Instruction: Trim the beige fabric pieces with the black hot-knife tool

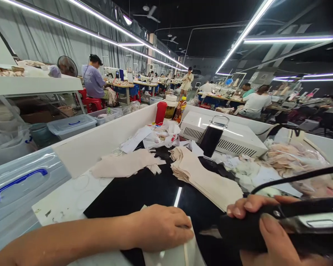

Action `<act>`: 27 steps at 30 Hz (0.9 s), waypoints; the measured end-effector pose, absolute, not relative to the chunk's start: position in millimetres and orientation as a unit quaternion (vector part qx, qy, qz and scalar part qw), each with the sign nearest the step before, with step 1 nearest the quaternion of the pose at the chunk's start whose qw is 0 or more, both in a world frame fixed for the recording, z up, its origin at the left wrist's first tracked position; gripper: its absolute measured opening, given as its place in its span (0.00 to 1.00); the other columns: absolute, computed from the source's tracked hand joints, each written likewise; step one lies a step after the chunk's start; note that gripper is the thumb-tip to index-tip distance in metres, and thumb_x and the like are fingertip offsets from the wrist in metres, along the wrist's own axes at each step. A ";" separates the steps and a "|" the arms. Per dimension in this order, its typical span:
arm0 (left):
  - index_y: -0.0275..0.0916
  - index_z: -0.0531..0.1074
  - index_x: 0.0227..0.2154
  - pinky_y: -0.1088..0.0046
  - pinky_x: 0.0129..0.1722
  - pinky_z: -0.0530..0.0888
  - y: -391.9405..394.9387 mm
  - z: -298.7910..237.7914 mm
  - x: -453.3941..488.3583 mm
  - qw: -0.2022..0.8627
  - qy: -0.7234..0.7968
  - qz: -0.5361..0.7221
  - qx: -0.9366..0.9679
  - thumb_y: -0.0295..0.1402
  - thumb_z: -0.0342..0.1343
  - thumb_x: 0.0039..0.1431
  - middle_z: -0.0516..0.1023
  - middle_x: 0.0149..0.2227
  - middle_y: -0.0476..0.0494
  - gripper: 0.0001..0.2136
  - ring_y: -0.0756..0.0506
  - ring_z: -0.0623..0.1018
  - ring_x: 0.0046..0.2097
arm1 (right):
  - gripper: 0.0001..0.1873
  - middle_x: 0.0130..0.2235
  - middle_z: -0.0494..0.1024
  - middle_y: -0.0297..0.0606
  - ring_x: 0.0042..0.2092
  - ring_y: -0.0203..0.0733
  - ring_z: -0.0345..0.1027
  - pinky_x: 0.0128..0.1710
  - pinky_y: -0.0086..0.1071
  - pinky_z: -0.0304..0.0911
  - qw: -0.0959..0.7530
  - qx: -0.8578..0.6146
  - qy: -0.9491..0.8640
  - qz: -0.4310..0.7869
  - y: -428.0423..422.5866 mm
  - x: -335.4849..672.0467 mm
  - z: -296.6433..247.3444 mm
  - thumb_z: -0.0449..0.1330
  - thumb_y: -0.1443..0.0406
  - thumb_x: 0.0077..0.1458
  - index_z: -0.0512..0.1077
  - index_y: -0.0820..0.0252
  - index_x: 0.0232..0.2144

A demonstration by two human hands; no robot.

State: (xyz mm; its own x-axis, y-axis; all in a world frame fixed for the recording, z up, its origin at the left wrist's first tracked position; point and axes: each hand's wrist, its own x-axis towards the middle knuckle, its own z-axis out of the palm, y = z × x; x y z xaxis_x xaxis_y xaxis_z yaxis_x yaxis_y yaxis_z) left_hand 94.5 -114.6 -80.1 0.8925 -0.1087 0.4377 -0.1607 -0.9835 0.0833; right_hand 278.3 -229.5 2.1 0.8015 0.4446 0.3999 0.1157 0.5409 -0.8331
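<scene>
My left hand [166, 227] rests palm down on a pale fabric piece [183, 251] at the front of the black work surface [133, 192]. Its fingers bend over the fabric's right edge, where a cream strip runs. My right hand [277, 232] is wrapped round a black corded hand tool [296, 218] with a silver inset, at the lower right; its exact kind is unclear. The tool's tip is blurred and points left, apart from the fabric. Beyond my hands lie a stack of cream fabric pieces [208, 179] and another cream fabric pile [124, 164].
A phone [211, 141] leans on a white vented box [224, 133]. Jars [170, 107] and a red object [161, 113] stand at the back corner. Bagged fabric [296, 159] lies right, a lidded bin [19, 184] left. White walls [108, 142] edge the table; co-workers sit beyond.
</scene>
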 end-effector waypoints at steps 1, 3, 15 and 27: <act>0.34 0.78 0.48 0.75 0.57 0.80 -114.7 -79.0 94.1 0.062 -0.073 0.221 0.971 0.25 0.55 0.76 0.84 0.51 0.42 0.07 0.46 0.84 0.53 | 0.20 0.29 0.73 0.28 0.28 0.43 0.69 0.30 0.40 0.74 0.829 -0.470 -0.288 0.100 -226.3 268.1 9.4 0.76 0.61 0.43 0.74 0.49 0.39; 0.33 0.78 0.49 0.74 0.58 0.80 -115.0 -76.7 93.6 0.065 -0.080 0.219 0.970 0.25 0.55 0.76 0.84 0.52 0.41 0.08 0.45 0.84 0.52 | 0.21 0.27 0.75 0.28 0.28 0.44 0.70 0.30 0.42 0.75 0.819 -0.476 -0.296 0.126 -223.2 257.5 16.0 0.77 0.63 0.41 0.73 0.49 0.37; 0.36 0.78 0.48 0.77 0.56 0.80 -115.9 -76.0 93.5 0.064 -0.069 0.220 0.971 0.26 0.53 0.77 0.85 0.50 0.42 0.08 0.47 0.84 0.53 | 0.22 0.27 0.75 0.28 0.27 0.44 0.71 0.29 0.42 0.76 0.812 -0.474 -0.310 0.140 -221.7 258.9 11.4 0.76 0.64 0.41 0.72 0.50 0.38; 0.37 0.79 0.50 0.74 0.53 0.83 -115.5 -78.7 90.0 0.046 -0.079 0.231 0.969 0.27 0.53 0.78 0.84 0.52 0.43 0.09 0.46 0.84 0.54 | 0.21 0.27 0.75 0.27 0.27 0.43 0.70 0.30 0.41 0.74 0.815 -0.488 -0.286 0.124 -226.6 254.2 13.8 0.74 0.65 0.40 0.72 0.50 0.38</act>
State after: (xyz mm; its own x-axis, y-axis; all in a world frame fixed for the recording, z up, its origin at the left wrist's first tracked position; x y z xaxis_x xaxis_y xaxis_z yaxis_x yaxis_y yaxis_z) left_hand 90.0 -115.5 -78.7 0.8809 -0.1321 0.4545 -0.1747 -0.9832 0.0529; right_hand 254.2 -226.6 13.8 0.8058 0.4808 0.3457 0.0775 0.4931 -0.8665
